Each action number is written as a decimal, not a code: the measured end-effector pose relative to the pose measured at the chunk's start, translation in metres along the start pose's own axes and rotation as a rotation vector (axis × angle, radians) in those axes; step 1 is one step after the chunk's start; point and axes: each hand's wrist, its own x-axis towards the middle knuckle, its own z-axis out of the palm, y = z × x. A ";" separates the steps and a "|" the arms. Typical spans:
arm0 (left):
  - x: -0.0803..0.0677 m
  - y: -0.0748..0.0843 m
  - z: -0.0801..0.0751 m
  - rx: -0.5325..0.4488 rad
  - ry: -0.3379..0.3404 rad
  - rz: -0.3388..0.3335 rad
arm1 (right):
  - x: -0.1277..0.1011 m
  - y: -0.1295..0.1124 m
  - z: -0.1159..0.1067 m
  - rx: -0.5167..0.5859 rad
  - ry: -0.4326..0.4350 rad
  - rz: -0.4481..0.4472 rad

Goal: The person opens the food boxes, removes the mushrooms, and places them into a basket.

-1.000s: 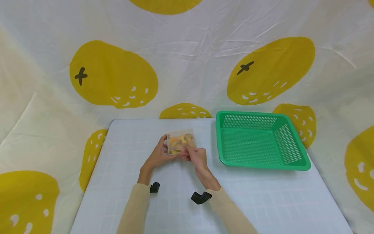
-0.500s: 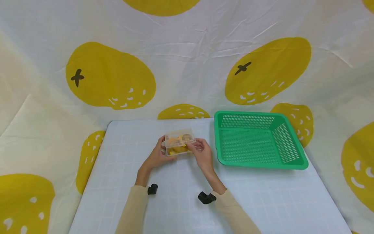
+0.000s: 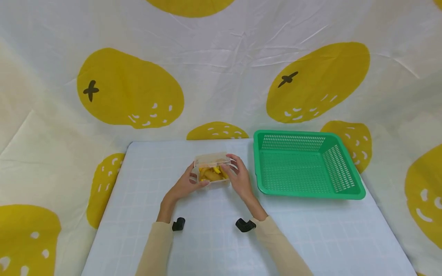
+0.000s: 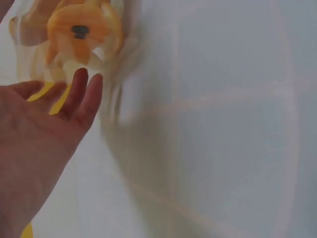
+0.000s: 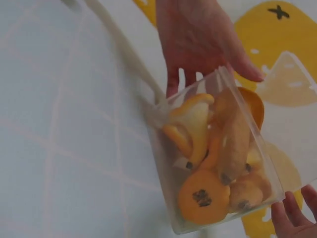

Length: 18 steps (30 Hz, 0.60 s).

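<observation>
A clear plastic box (image 3: 214, 183) with a raised clear lid (image 3: 208, 158) is held low over the table in the head view. Inside lie several orange, yellow and brown pieces (image 3: 211, 174) like toy food; the right wrist view shows dark patches on some, such as a round orange piece (image 5: 203, 197). My left hand (image 3: 183, 186) grips the box's left side, thumb at the front edge and fingers along the side. My right hand (image 3: 239, 178) is at the box's right side, thumb and fingers around the lid's edge. Part of its fingers is hidden behind the lid.
A green plastic basket (image 3: 293, 172) with slotted walls stands at the right back of the table. A pale checked cloth (image 3: 207, 237) covers the tabletop. Behind hangs a white curtain (image 3: 221, 84) printed with yellow fruit shapes.
The right hand has moved from the box's front to its right side. The lid, lying over the contents earlier, is now tilted up and back, exposing the pieces. The left hand keeps its hold.
</observation>
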 end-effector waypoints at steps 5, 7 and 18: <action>-0.001 0.007 0.004 -0.035 0.139 0.026 | 0.002 -0.020 0.000 0.022 -0.002 0.018; 0.001 0.011 0.007 -0.075 0.242 0.047 | 0.002 -0.032 -0.001 0.024 -0.008 0.025; 0.008 0.030 0.024 -0.295 0.564 -0.013 | 0.009 -0.054 -0.002 -0.075 0.002 0.061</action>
